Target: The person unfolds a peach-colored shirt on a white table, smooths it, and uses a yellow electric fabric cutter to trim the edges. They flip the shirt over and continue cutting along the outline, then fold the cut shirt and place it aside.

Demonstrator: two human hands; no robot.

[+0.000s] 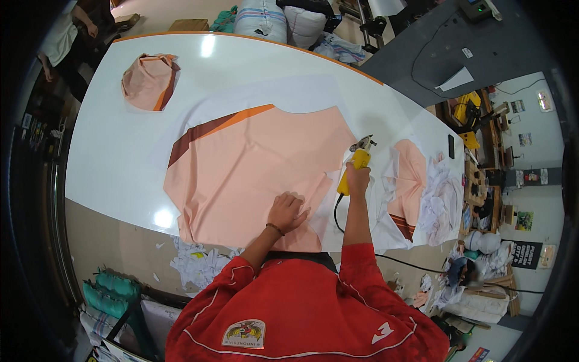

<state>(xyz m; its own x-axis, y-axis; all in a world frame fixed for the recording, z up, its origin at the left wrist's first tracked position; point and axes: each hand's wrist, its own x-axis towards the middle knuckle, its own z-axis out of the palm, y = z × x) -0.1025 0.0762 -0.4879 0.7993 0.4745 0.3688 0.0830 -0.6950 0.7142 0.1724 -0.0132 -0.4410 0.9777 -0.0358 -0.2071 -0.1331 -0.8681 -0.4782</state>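
A large peach fabric panel [241,163] with a maroon and orange band lies spread over the white table. My left hand [287,212] rests on its lower part, fingers spread and pressing the cloth. In my right hand [357,177] is a yellow corded electric fabric cutter [360,158], gripped round its body. The cutter's metal head touches or nearly touches the panel's right edge; which one I cannot tell. White scrap material lies beneath and beside the cutter. Its black cord [336,216] runs down past my right forearm.
To the right lie a smaller peach piece [410,181] and crumpled white scraps [442,202]. A folded peach bundle [149,82] sits at the table's far left. A black phone [451,146] is near the right edge. Another person [63,39] stands beyond the far-left corner.
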